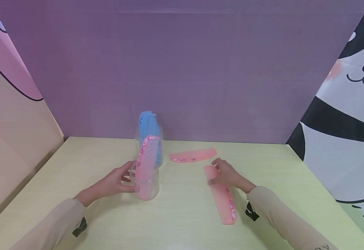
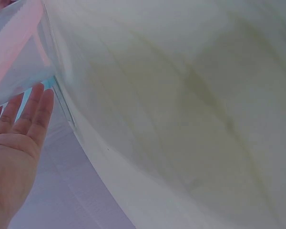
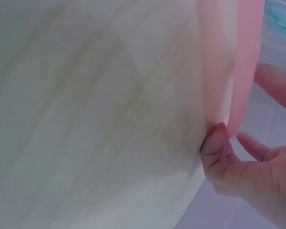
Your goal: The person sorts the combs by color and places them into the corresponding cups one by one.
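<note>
My left hand (image 1: 119, 178) holds a clear plastic cup (image 1: 152, 189) from its left side, thumb in front and fingers behind. A pink comb (image 1: 147, 158) leans upright in this cup, teeth to the right. In the left wrist view, the fingers (image 2: 32, 107) lie against the cup's wall. My right hand (image 1: 227, 173) pinches a second pink comb (image 1: 221, 201) near its far end; thumb and fingertips sit at opposite edges. Whether that comb touches the table all along is unclear. Behind it, another pink comb (image 1: 192, 155) lies flat, crosswise.
Behind the held cup stands another clear cup (image 1: 161, 133) with several blue combs (image 1: 147, 123) upright in it. The pale wooden table (image 1: 182, 222) meets a purple backdrop (image 1: 200, 69) at its far edge. Printed panels stand at left and right.
</note>
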### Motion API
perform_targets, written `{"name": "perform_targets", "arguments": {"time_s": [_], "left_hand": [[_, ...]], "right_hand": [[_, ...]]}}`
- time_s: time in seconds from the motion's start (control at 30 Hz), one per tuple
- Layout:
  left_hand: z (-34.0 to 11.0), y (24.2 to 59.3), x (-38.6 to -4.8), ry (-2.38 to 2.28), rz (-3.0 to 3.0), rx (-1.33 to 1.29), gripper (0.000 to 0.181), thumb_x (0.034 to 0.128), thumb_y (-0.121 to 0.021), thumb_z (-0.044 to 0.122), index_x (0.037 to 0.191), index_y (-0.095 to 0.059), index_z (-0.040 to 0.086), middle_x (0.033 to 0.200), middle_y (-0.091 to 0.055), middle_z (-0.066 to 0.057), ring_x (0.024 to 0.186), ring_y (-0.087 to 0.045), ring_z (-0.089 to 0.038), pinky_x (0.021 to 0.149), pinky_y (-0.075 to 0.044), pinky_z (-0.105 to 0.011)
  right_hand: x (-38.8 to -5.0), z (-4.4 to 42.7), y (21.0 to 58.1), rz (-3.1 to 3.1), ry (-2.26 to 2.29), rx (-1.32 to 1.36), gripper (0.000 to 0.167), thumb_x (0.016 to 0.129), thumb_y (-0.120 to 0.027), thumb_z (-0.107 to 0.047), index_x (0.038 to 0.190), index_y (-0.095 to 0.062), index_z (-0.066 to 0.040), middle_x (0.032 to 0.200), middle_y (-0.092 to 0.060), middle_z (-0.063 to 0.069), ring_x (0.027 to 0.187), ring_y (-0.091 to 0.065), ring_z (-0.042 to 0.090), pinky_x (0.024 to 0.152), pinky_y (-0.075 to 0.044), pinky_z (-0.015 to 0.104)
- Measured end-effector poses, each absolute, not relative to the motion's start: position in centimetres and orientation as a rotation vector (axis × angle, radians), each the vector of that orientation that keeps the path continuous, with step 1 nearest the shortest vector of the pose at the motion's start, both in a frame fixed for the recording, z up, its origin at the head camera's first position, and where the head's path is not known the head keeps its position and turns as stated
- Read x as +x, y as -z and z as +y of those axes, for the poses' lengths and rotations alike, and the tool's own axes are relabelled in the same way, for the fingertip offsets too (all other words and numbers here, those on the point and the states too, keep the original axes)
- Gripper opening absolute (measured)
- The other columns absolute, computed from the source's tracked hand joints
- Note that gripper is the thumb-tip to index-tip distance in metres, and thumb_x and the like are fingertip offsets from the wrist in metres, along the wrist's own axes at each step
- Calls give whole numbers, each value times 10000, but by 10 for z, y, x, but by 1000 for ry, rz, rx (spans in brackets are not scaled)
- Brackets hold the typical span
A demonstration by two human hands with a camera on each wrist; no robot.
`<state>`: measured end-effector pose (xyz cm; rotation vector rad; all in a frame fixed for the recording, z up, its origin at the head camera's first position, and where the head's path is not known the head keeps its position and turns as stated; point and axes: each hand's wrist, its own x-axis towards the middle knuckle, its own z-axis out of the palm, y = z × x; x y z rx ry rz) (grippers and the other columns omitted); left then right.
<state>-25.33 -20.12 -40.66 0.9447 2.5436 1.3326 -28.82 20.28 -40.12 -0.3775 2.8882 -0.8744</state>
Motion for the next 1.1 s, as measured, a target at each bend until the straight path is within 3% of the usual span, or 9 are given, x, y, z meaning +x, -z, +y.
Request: {"name": "perform_targets", "arguments": {"time_s": [0.13, 0.5, 0.8, 1.1], "left_hand": [[-201, 406, -253, -1334, 2543, 936, 814, 750, -751, 272, 1397, -282, 111, 1321, -482, -116, 1094, -555, -318, 850, -517, -388], [-202, 407, -254, -1338, 2538, 968, 803, 751, -750, 273, 1390, -291, 115, 1290, -505, -103, 1067, -573, -289, 831, -509, -298], [-202, 409, -256, -1335, 2541, 959, 807, 751, -749, 278, 1393, -286, 121, 1306, -496, -109, 1082, -567, -305, 844, -518, -375], [-202, 409, -256, -1339, 2547, 963, 804, 745, -755, 273, 1387, -295, 122, 1300, -499, -107, 1077, -572, -301, 837, -519, -337]], "right_hand": [[-291, 206, 403, 2844, 911, -386, 686, 684, -800, -177, 1212, -416, 37, 1093, -517, 203, 940, -510, 282, 784, -474, 392], [-295, 217, 399, 2643, 1151, -341, 494, 796, -675, -96, 1224, -443, -9, 1153, -508, 226, 967, -538, 279, 781, -489, 359], [-297, 220, 399, 2533, 1292, -315, 448, 819, -620, -44, 1221, -438, 30, 1096, -509, 217, 870, -540, 215, 760, -472, 293], [-302, 226, 400, 2496, 1340, -320, 428, 832, -598, -39, 1228, -444, 16, 1093, -506, 207, 841, -525, 197, 718, -460, 268]]}}
